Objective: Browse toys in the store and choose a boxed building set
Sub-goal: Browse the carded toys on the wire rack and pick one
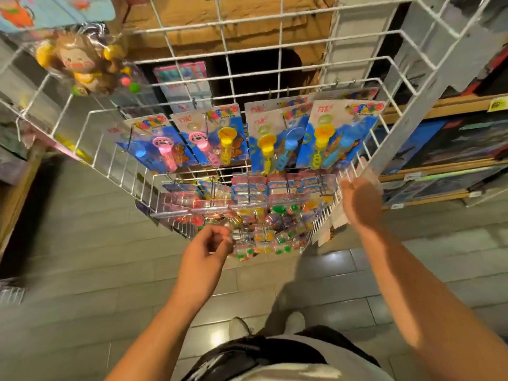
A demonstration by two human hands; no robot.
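Observation:
A white wire display rack (277, 70) hangs in front of me. Carded bubble-wand toys (220, 138) in blue packaging fill its middle row. Below them hang small clear blister packs (264, 235) with colourful bits inside. My left hand (209, 248) is at the lowest blister packs, fingers curled against one, though a firm grip cannot be made out. My right hand (360, 202) is raised at the rack's right edge, fingers loosely apart, holding nothing. Dark boxed sets (450, 144) lie on wooden shelves to the right.
A bagged plush monkey toy (85, 67) hangs at the upper left of the rack. A cardboard box (220, 20) sits behind the grid at the top. The grey tiled floor (82, 284) and my shoes (294, 323) are below.

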